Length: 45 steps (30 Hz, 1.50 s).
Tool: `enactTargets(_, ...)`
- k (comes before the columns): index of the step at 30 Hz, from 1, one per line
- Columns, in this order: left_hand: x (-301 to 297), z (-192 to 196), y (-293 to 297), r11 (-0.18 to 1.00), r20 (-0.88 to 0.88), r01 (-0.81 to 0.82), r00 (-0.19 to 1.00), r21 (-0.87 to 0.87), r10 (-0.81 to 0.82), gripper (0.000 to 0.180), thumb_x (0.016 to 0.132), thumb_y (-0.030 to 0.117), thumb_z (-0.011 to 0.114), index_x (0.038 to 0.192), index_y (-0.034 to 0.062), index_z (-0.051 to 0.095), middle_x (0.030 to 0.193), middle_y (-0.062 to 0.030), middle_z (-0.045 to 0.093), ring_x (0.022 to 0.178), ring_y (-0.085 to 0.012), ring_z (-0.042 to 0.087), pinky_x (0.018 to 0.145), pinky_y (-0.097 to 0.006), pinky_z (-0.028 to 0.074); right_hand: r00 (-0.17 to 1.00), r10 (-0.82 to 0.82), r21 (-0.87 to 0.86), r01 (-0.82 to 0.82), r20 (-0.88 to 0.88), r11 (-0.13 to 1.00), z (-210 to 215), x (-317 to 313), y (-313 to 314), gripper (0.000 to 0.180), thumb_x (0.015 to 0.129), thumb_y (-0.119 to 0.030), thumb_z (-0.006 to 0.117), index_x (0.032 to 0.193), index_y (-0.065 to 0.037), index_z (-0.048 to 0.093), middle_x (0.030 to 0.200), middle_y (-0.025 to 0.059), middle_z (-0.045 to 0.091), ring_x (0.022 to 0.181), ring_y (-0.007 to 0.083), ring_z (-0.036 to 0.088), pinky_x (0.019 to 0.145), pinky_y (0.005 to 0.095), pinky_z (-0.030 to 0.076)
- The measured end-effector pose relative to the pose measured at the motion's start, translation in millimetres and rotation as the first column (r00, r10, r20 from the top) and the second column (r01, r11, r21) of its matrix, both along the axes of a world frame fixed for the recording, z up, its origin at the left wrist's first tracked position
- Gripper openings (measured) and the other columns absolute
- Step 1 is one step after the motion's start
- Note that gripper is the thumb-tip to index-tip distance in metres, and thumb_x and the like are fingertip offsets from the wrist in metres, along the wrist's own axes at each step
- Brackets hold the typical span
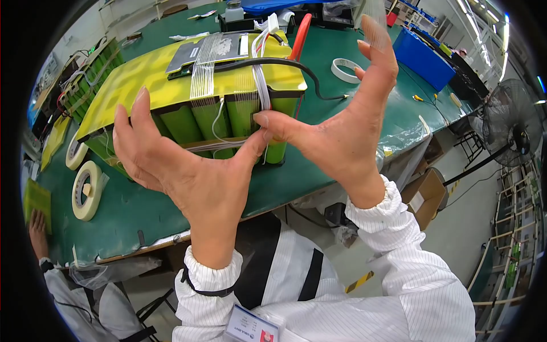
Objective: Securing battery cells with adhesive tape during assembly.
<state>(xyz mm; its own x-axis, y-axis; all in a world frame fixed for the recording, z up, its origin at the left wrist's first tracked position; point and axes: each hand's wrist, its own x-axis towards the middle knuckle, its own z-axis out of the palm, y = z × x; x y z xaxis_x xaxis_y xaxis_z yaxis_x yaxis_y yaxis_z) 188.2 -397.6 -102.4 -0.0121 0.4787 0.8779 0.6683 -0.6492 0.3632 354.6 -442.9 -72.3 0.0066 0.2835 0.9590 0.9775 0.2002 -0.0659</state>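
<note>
A green-celled battery pack (199,122) with a yellow sheet (131,77) over its top stands on the bench before me. Clear striped tape (203,74) runs down over its edge, and white wires (261,85) bend over the same side. My left hand (182,165) has its fingers spread along the pack's front, its thumb pressing low by the wires. The thumb of my right hand (347,125) meets it there, touching the pack's front, while the other fingers stretch upward. A clear striped tape strip (374,20) clings at my right fingertips; how it is held is unclear.
Tape rolls lie on the green bench (159,214), one cream roll (86,191) at left and a white one (345,70) behind my right hand. Beyond are a red-handled tool (302,37) and a blue box (423,58). A co-worker's hand (38,231) rests far left. A fan (513,122) stands right.
</note>
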Motion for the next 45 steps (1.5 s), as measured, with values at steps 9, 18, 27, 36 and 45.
enactTargets(9,0,-3,1,0.997,0.066,0.052,0.997,-0.050,-0.049,0.124,0.058,0.041,0.094,0.150,0.0045,0.019,0.153,-0.0192,0.020,0.145,-0.0398,0.014,0.116,-0.053,0.015,0.994,-0.008,-0.083,-0.001,-0.108,0.997,0,-4,1,0.122,0.049,-0.037,0.096,0.145,-0.003,0.028,0.145,0.0119,0.035,0.127,0.0304,0.039,0.098,0.0413,0.039)
enactTargets(18,2,-4,3,0.994,0.121,0.085,0.990,-0.062,-0.077,0.125,0.053,0.037,0.096,0.150,0.0060,0.022,0.154,-0.0260,0.015,0.145,-0.0428,0.012,0.115,-0.059,0.010,0.996,0.014,-0.093,-0.022,-0.091,0.995,6,-4,0,0.115,0.055,-0.035,0.091,0.145,-0.001,0.027,0.146,0.0170,0.031,0.134,0.0305,0.036,0.100,0.0428,0.039)
enactTargets(27,4,-7,2,0.995,0.158,0.066,0.986,-0.077,-0.053,0.121,0.055,0.043,0.094,0.148,0.0063,0.026,0.155,-0.0264,0.013,0.144,-0.0443,0.012,0.114,-0.060,0.013,0.990,0.079,-0.107,-0.092,-0.118,0.990,19,-8,6,0.103,0.056,-0.027,0.081,0.144,-0.004,0.032,0.145,0.0154,0.033,0.133,0.0289,0.037,0.100,0.0439,0.038)
enactTargets(36,2,-8,1,0.993,0.179,0.092,0.981,-0.075,-0.077,0.120,0.056,0.043,0.094,0.148,0.0074,0.026,0.155,-0.0265,0.012,0.144,-0.0450,0.012,0.114,-0.061,0.014,0.959,0.070,-0.261,-0.145,-0.274,0.954,35,-3,8,0.102,0.052,-0.032,0.083,0.142,-0.012,0.038,0.143,0.0089,0.039,0.130,0.0281,0.040,0.100,0.0442,0.036)
enactTargets(45,5,-12,-1,0.987,0.188,0.142,0.974,-0.078,-0.126,0.123,0.058,0.043,0.094,0.149,0.0087,0.019,0.155,-0.0254,0.007,0.144,-0.0459,0.010,0.113,-0.061,0.017,0.878,0.100,-0.431,-0.326,-0.468,0.842,45,4,14,0.103,0.051,-0.034,0.087,0.140,-0.012,0.041,0.140,0.0085,0.043,0.130,0.0285,0.041,0.102,0.0471,0.036)
